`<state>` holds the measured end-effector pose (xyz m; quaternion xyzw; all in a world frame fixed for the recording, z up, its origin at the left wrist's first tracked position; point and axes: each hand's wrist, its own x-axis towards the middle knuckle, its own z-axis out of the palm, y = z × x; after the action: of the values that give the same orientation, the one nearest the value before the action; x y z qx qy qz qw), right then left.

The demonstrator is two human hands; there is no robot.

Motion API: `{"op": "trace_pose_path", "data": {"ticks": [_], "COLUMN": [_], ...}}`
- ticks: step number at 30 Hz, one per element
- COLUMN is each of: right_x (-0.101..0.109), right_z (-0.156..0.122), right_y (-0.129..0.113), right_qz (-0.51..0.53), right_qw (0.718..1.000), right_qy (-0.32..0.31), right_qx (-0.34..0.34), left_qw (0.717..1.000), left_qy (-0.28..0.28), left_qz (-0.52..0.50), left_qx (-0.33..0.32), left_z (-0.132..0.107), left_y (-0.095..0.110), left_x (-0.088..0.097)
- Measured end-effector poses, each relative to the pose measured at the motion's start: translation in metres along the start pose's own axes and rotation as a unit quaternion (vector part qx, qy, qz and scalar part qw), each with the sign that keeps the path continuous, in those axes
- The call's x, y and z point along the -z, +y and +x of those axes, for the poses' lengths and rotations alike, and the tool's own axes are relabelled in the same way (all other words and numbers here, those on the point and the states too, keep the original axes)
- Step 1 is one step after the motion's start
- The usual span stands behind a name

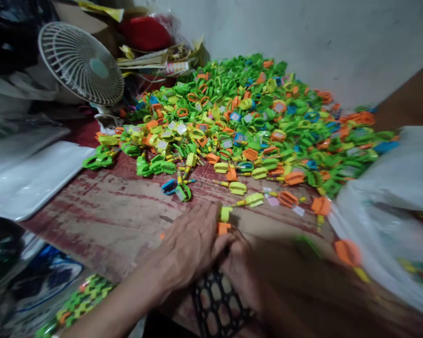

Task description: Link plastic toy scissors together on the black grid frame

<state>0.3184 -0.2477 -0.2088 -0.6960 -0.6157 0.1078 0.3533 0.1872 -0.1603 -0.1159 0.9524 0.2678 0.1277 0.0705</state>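
Observation:
My left hand point(188, 249) reaches forward over the near edge of the table, its back up and its fingers bent down out of sight. Against it, my right hand point(241, 263) curls around from the right with the thumb on top. Between the two hands show an orange plastic piece point(223, 228) and, just past it, a yellow-green plastic piece point(225, 214). Whatever lies under the left palm is hidden. A black plastic grid rack point(218, 300) with rounded openings extends toward me beneath the hands.
A large heap of green, yellow, orange and blue plastic pieces point(232, 117) covers the back of the worn red table point(91, 202). A white fan point(82, 63) stands back left. At right is a white plastic sack point(370, 220). Filled rows of pieces point(81, 300) lie lower left.

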Motion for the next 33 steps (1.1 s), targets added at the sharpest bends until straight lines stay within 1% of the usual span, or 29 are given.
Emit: {"op": "trace_pose_path", "data": {"ticks": [3,4,5,6,7,9,10,11,14,16,18,21,23,25,29,31,33], "right_x": [0.024,0.033,0.04,0.046,0.051,0.056,0.057,0.057,0.057,0.061,0.068,0.084,0.096,0.105,0.112,0.113,0.112], "right_z": [0.004,0.006,0.01,0.014,0.021,0.038,0.047,0.056,0.077,0.083,0.082,0.074,0.068,0.064,0.066,0.069,0.067], "right_y": [-0.002,-0.002,-0.001,0.0,0.002,0.004,0.005,0.005,0.007,0.011,0.017,0.025,0.028,0.028,0.029,0.032,0.037], "right_qz": [0.021,0.022,0.01,-0.022,-0.067,-0.163,-0.197,-0.217,-0.226,-0.23,-0.235,-0.251,-0.265,-0.278,-0.286,-0.28,-0.272], "right_qw": [0.999,0.998,0.999,1.0,0.996,0.972,0.957,0.946,0.933,0.921,0.909,0.896,0.891,0.89,0.891,0.892,0.894], "right_qy": [-0.024,-0.031,-0.028,-0.022,-0.015,-0.011,-0.015,-0.019,-0.013,-0.029,-0.05,-0.064,-0.074,-0.08,-0.079,-0.076,-0.07], "right_qx": [0.041,0.046,0.035,0.001,-0.052,-0.17,-0.214,-0.241,-0.28,-0.313,-0.341,-0.36,-0.361,-0.354,-0.343,-0.346,-0.348], "left_qw": [1.0,1.0,0.999,0.999,0.999,0.999,0.999,0.998,0.997,0.997,0.996,0.997,0.997,0.997,0.995,0.994,0.992], "left_qy": [0.012,0.012,0.01,0.006,-0.001,-0.018,-0.025,-0.029,-0.034,-0.039,-0.048,-0.035,-0.026,-0.031,-0.041,-0.042,-0.057], "left_qz": [-0.021,-0.027,-0.033,-0.038,-0.041,-0.046,-0.048,-0.049,-0.063,-0.073,-0.075,-0.067,-0.067,-0.073,-0.093,-0.1,-0.108], "left_qx": [-0.007,-0.008,-0.009,-0.009,-0.007,-0.001,0.001,0.001,-0.003,0.001,0.006,-0.002,-0.008,-0.004,0.001,0.002,0.01], "left_z": [-0.001,-0.001,0.0,0.0,0.0,0.0,0.0,0.0,0.002,0.005,0.007,0.008,0.008,0.008,0.01,0.011,0.012], "left_y": [-0.003,-0.004,-0.004,-0.005,-0.005,-0.007,-0.009,-0.01,-0.011,-0.01,-0.009,-0.009,-0.01,-0.01,-0.008,-0.007,-0.007], "left_x": [-0.003,-0.002,-0.001,0.0,0.002,0.003,0.004,0.005,0.01,0.013,0.016,0.015,0.014,0.014,0.019,0.022,0.024]}}
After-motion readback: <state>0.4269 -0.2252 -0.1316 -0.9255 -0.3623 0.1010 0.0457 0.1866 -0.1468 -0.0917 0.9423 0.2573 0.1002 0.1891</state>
